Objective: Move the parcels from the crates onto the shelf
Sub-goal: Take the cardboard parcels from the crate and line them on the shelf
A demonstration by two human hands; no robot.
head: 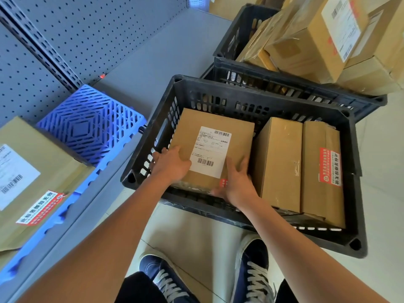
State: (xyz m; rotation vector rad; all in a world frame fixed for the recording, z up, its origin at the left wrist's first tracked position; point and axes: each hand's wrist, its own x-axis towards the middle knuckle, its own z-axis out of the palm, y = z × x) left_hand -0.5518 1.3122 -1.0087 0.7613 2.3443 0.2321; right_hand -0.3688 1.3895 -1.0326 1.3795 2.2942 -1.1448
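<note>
Head view. Near black crate [354, 241] sitting on pale floor at centre, holding labelled parcel [218, 136] at its 9 o'clock side and two taped cartons [301, 167] standing upright at 3 o'clock, touching each other. Second black crate [229, 40] lying at 1 o'clock, heaped with brown boxes [317, 44]. Grey shelf [135, 68] running along 9 to 11 o'clock, carrying blue plastic grid [87, 125] and one flat parcel [32, 171] at 8 o'clock. Near crate's wall standing between labelled parcel and shelf. Dark laced shoes [251, 272] showing at 6 o'clock. Left hand [172, 164] gripping labelled parcel's near left corner, fingers wrapping over edge. Right hand [236, 182] clasping near right corner, fingers lying along its side.
</note>
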